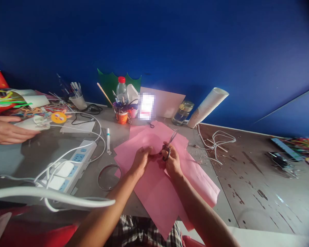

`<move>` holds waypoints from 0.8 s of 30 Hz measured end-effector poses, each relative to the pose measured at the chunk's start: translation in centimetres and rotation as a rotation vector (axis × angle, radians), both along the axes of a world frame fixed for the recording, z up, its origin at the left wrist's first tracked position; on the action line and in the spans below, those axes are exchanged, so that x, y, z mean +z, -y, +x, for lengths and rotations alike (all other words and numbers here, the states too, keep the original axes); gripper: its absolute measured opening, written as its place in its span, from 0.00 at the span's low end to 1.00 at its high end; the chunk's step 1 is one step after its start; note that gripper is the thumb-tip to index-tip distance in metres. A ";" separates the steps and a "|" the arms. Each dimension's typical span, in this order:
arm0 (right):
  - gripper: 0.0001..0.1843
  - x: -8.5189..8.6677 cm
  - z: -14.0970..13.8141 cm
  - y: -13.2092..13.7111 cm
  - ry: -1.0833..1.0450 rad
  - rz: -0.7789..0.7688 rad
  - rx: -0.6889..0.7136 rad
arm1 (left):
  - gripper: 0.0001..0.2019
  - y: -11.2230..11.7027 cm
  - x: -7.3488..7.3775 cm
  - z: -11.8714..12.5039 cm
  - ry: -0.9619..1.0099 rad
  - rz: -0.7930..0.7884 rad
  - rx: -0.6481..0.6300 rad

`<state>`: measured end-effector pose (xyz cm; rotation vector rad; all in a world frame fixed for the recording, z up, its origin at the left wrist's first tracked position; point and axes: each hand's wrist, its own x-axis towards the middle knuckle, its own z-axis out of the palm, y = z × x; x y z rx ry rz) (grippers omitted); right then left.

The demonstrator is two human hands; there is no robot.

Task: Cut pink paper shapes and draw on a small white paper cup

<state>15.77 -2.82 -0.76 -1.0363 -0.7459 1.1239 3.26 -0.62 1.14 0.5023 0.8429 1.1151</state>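
Note:
My left hand [140,160] pinches a rounded piece of pink paper [151,143] and holds it up above the table. My right hand [172,160] is closed round the handles of a pair of scissors [170,144], whose blades point up and away, at the edge of that pink piece. Under both hands lie large pink paper sheets [157,192] that hang over the table's near edge.
A white power strip [72,168] with plugs and white cables sits at left, a wire ring [108,176] beside it. Another person's hand [7,130] rests at far left. At the back stand a water bottle [122,90], a stack of paper cups [208,106], a glass jar [182,113] and a pen cup [78,101].

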 end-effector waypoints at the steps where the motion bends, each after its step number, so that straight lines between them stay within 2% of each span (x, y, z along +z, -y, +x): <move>1: 0.28 -0.1 0.0 -0.1 0.003 -0.025 -0.025 | 0.15 0.2 -0.1 0.2 -0.006 0.008 -0.022; 6: 0.26 0.3 0.4 -0.3 0.061 -0.093 -0.078 | 0.17 0.4 -0.5 0.2 -0.056 0.019 -0.102; 13: 0.26 1.4 1.2 -0.2 0.144 -0.145 0.063 | 0.17 -0.2 0.0 -1.4 -0.069 0.078 -0.088; 15: 0.26 1.5 1.3 -0.2 0.143 -0.141 0.066 | 0.16 -0.4 -0.1 -1.5 -0.096 0.080 -0.085; 19: 0.24 1.1 1.6 -0.5 0.106 -0.080 0.016 | 0.15 -0.8 -0.4 -1.5 -0.135 0.068 0.057; 22: 0.23 0.5 1.9 -0.8 0.080 -0.053 -0.018 | 0.18 -1.2 -0.3 -1.8 -0.077 0.043 0.176; 24: 0.24 0.2 2.0 -0.8 0.074 -0.049 -0.013 | 0.19 -1.5 -0.3 -2.0 -0.044 0.034 0.213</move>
